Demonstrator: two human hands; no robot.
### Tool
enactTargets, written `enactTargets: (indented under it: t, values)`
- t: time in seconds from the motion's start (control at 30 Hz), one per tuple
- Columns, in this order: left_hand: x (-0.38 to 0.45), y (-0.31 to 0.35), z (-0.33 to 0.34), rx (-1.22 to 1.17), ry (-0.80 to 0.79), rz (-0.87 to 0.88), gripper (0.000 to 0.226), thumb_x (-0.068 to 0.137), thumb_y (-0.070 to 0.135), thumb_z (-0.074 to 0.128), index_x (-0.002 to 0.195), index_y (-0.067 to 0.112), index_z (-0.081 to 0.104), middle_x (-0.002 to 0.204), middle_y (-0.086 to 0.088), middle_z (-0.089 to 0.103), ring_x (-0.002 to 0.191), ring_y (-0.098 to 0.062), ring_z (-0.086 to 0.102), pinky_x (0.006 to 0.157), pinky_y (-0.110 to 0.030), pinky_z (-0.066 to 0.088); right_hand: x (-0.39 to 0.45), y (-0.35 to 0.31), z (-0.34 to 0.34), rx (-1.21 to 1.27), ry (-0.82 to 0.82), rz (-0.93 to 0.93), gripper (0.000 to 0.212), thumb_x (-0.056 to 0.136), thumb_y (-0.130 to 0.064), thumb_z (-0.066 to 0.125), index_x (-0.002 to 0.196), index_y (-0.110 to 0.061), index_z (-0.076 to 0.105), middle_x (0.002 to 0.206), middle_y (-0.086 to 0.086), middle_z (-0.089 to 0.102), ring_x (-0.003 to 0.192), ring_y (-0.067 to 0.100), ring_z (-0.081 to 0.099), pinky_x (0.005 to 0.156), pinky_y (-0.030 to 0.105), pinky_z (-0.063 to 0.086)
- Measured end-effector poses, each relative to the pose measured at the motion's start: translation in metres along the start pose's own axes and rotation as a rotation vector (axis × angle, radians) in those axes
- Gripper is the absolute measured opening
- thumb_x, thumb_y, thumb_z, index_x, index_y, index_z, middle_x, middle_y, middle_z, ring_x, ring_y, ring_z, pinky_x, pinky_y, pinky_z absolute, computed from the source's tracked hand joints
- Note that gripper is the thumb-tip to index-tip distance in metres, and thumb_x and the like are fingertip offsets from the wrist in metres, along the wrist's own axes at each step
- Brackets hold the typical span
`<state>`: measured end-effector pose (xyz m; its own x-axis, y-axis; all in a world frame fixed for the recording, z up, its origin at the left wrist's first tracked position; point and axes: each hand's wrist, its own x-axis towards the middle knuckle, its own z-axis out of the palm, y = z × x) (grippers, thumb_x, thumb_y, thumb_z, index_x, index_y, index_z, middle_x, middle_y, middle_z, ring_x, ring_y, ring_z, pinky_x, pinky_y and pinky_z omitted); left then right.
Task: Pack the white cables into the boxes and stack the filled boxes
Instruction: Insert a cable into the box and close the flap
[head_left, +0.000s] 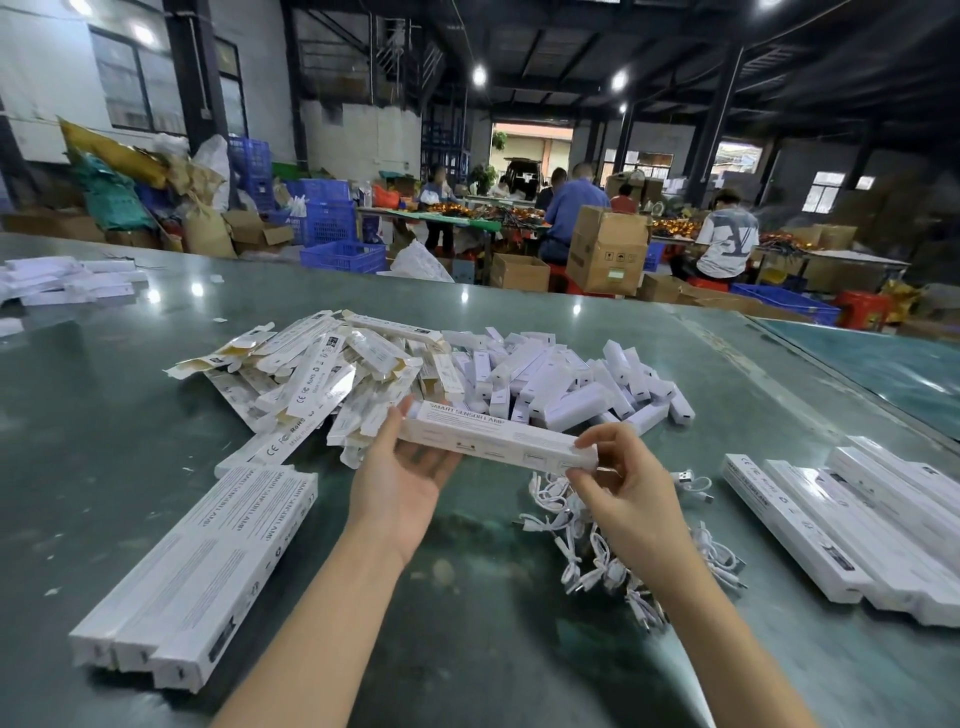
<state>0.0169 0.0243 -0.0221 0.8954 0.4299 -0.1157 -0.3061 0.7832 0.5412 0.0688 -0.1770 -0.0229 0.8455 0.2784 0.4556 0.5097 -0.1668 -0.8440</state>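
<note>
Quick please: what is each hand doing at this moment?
Left hand: holds the long white box at its left end.
Right hand: pinches the same box's right end.

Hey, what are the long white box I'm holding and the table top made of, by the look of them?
The long white box looks like thin printed paperboard with a smooth, slightly satin finish: crisp folded edges, printed text. The table top looks like a hard, glossy grey-green sheet, possibly coated or laminated: it mirrors the ceiling lights.
</note>
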Motion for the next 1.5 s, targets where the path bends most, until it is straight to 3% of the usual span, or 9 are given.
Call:
enactTargets:
  t: [0.13, 0.37, 0.53, 0.77, 1.0, 1.17, 1.3, 1.4, 1.5]
  values:
    - [-0.001, 0.001, 0.0, 0.047, -0.001, -0.004, 0.014, 0.098, 0.019, 0.057, 0.105, 0.011, 0.065, 0.094, -0.012, 0.076, 0.084, -0.023, 0.075, 0.065, -0.035, 0.061, -0.001, 0.001, 0.001, -0.113, -0.018, -0.048, 0.037, 0.087, -0.001, 0.064, 0.099, -0.035, 0.056, 0.103, -0.014, 0.066, 0.081, 0.002, 0.063, 0.064, 0.01, 0.045]
    - [-0.007, 0.002, 0.003, -0.051, -0.066, -0.13, 0.03, 0.075, 0.006, 0.07, 0.104, 0.004, 0.063, 0.096, -0.02, 0.075, 0.085, -0.031, 0.074, 0.068, -0.043, 0.062, 0.0, 0.003, -0.006, -0.101, 0.068, -0.112, 0.044, 0.083, 0.002, 0.068, 0.093, -0.04, 0.058, 0.095, -0.014, 0.067, 0.08, 0.008, 0.064, 0.064, 0.012, 0.045]
    - [-0.005, 0.001, 0.003, 0.006, -0.048, -0.072, 0.013, 0.085, 0.004, 0.063, 0.099, 0.005, 0.061, 0.09, -0.018, 0.075, 0.078, -0.027, 0.075, 0.057, -0.034, 0.06, 0.001, 0.006, -0.007, -0.134, 0.068, -0.133, 0.039, 0.083, 0.003, 0.069, 0.11, -0.025, 0.066, 0.106, -0.009, 0.067, 0.09, 0.003, 0.06, 0.078, 0.011, 0.045]
    - [-0.007, -0.003, 0.006, 0.126, -0.089, 0.067, 0.04, 0.081, 0.038, 0.064, 0.102, 0.004, 0.063, 0.102, -0.017, 0.074, 0.092, -0.024, 0.074, 0.066, -0.027, 0.059, 0.002, 0.009, -0.005, -0.115, 0.12, -0.133, 0.038, 0.083, 0.003, 0.069, 0.102, -0.029, 0.065, 0.1, -0.007, 0.069, 0.089, 0.013, 0.065, 0.076, 0.015, 0.046]
    - [-0.008, -0.005, 0.006, -0.154, -0.125, -0.074, 0.034, 0.078, 0.005, 0.066, 0.112, 0.004, 0.064, 0.109, -0.016, 0.073, 0.101, -0.026, 0.072, 0.078, -0.035, 0.061, 0.001, 0.009, -0.002, -0.081, 0.193, -0.189, 0.046, 0.078, 0.012, 0.068, 0.098, -0.03, 0.067, 0.1, -0.006, 0.069, 0.092, 0.013, 0.064, 0.083, 0.021, 0.049]
    - [-0.004, -0.007, 0.002, -0.287, -0.108, -0.124, 0.038, 0.079, 0.006, 0.065, 0.117, 0.007, 0.065, 0.113, -0.01, 0.073, 0.102, -0.027, 0.072, 0.095, -0.043, 0.054, 0.0, 0.008, 0.002, -0.154, 0.17, -0.205, 0.045, 0.074, 0.014, 0.07, 0.1, -0.024, 0.068, 0.099, -0.006, 0.066, 0.09, 0.01, 0.061, 0.08, 0.018, 0.047]
    - [-0.002, -0.005, 0.002, -0.254, -0.102, -0.104, 0.024, 0.079, 0.014, 0.066, 0.103, 0.012, 0.071, 0.111, -0.007, 0.074, 0.096, -0.023, 0.073, 0.083, -0.044, 0.058, 0.0, 0.007, 0.004, -0.19, 0.155, -0.238, 0.042, 0.073, 0.012, 0.074, 0.101, -0.019, 0.068, 0.097, -0.007, 0.065, 0.087, 0.015, 0.061, 0.082, 0.028, 0.049]
    - [-0.002, -0.005, 0.004, -0.116, -0.068, -0.046, 0.023, 0.083, 0.019, 0.064, 0.104, 0.013, 0.07, 0.108, -0.006, 0.075, 0.092, -0.021, 0.074, 0.076, -0.034, 0.062, -0.001, 0.006, 0.003, -0.2, 0.169, -0.241, 0.042, 0.073, 0.012, 0.074, 0.101, -0.02, 0.068, 0.097, -0.007, 0.066, 0.087, 0.014, 0.061, 0.08, 0.024, 0.049]
    - [-0.004, -0.008, 0.004, 0.144, -0.037, 0.115, 0.031, 0.087, 0.029, 0.059, 0.112, 0.013, 0.068, 0.113, -0.005, 0.074, 0.103, -0.02, 0.071, 0.085, -0.03, 0.058, -0.001, 0.005, 0.003, -0.19, 0.182, -0.223, 0.044, 0.073, 0.011, 0.074, 0.1, -0.023, 0.068, 0.098, -0.009, 0.066, 0.089, 0.013, 0.062, 0.081, 0.019, 0.048]
